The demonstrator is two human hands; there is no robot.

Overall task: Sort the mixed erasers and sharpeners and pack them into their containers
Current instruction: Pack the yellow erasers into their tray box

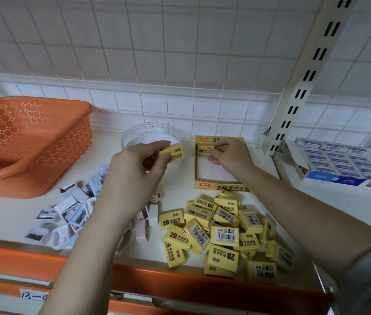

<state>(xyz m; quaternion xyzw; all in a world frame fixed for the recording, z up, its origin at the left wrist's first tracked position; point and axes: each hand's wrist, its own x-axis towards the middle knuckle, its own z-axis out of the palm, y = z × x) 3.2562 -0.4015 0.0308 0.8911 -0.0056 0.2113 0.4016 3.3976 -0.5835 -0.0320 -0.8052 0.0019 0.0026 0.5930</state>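
We seem to be in a stationery shop: behind the white display shelf (202, 262) rise a wire grid panel (157, 64) and slotted upright (311, 71), with a handwritten price label (33, 294) below.

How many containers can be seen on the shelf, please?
4: an orange basket at the left, a clear round tub behind the left hand, a yellow eraser box centre, and a blue-and-white box at the right.

The orange basket (32, 142) at far left is perforated plastic, faintly glossy. The round tub (150, 135) is clear plastic. The yellow erasers (223, 233) wear matt paper sleeves; their box (221, 186) looks like cardboard. The wall is glossy tile.
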